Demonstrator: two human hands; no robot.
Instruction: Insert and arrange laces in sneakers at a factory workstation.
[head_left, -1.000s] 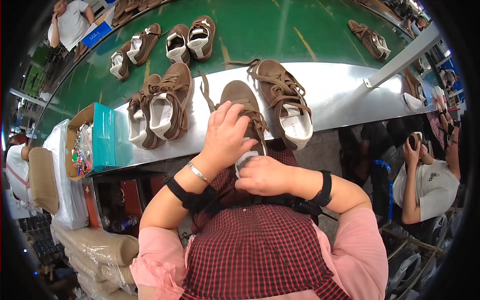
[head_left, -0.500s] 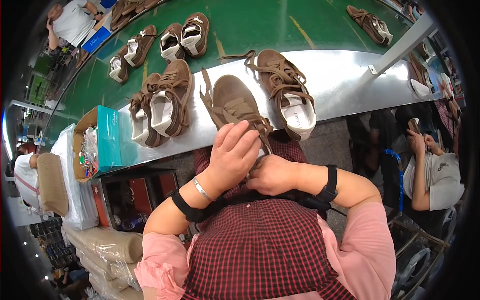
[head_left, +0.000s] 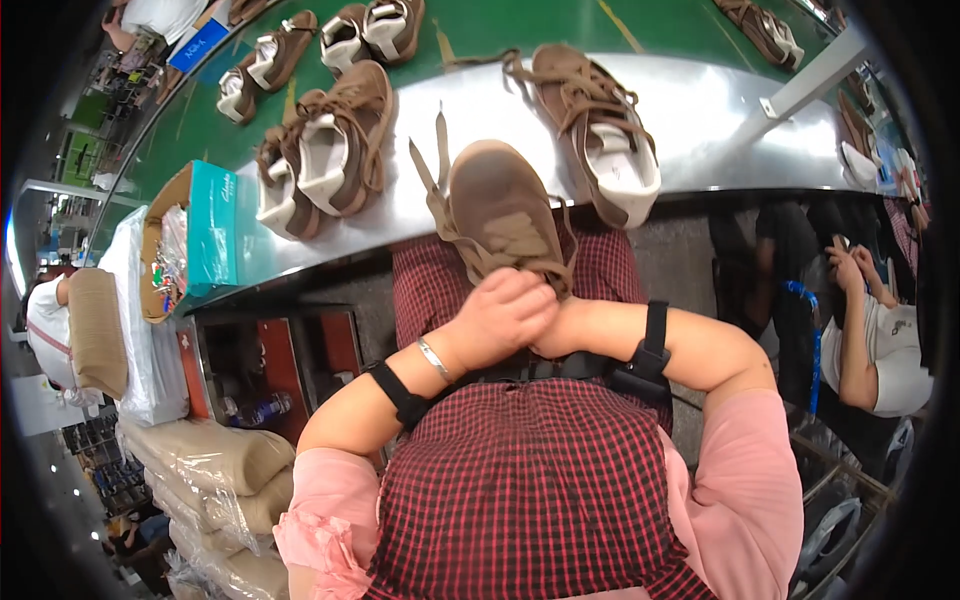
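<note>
A brown sneaker [head_left: 495, 200] with loose brown laces is tilted toe-up in front of me, between the metal bench edge and my lap. My left hand [head_left: 507, 315] has its fingers curled together at the shoe's opening end. My right hand [head_left: 562, 328] is closed around the heel end, its fingers mostly hidden behind the left hand. What lies under my fingers inside the collar cannot be seen. To the right, another brown sneaker [head_left: 600, 140] with white heel lining and laces lying across it stands on the metal ledge [head_left: 690, 120].
A pair of brown sneakers [head_left: 350, 130] stands left on the ledge. More shoes [head_left: 270, 60] sit on the green surface [head_left: 480, 25] behind. At left are a teal box [head_left: 212, 225] of small items and wrapped tan stacks [head_left: 215, 465]. A metal post [head_left: 810, 85] rises right; another person [head_left: 870, 340] sits there.
The shoe has come toward me and tipped, with its toe raised. My left fingers, spread over the laces before, are now curled beside the right hand. The view has shifted too.
</note>
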